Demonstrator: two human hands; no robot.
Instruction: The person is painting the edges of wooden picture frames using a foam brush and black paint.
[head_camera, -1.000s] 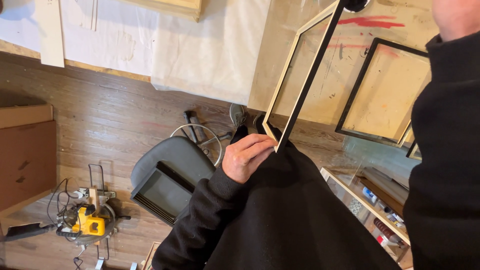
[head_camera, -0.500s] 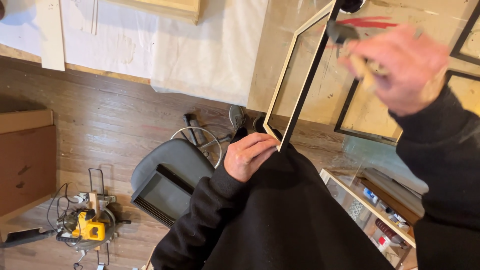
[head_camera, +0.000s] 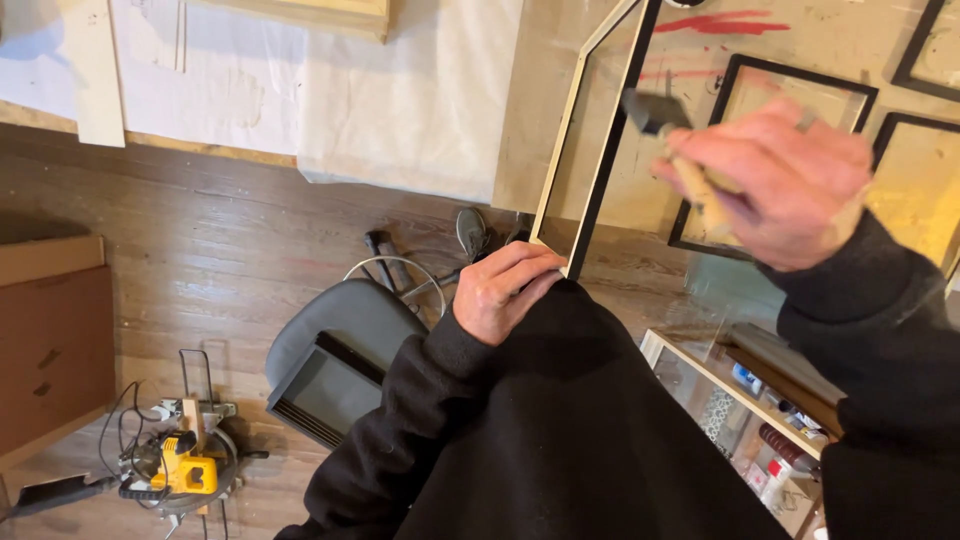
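A wooden picture frame (head_camera: 590, 130), pale on its inner face and black along its outer edge, stands tilted with its lower corner against my dark sweatshirt. My left hand (head_camera: 505, 290) grips that lower corner. My right hand (head_camera: 785, 180) is raised to the right of the frame and is closed on a brush (head_camera: 665, 135) with a light wooden handle and a dark head. The brush head sits just right of the frame's black edge; whether it touches is not clear because of blur.
Black frames (head_camera: 770, 100) lie on a paint-stained board at the upper right. A grey chair (head_camera: 335, 350) stands below left of my hand. A yellow mitre saw (head_camera: 180, 470) sits on the wood floor at lower left. A shelf of small items (head_camera: 760, 410) is at lower right.
My right hand with the brush has come into view from the upper right and moved down and left toward the frame's black edge. My left hand has stayed on the lower corner.
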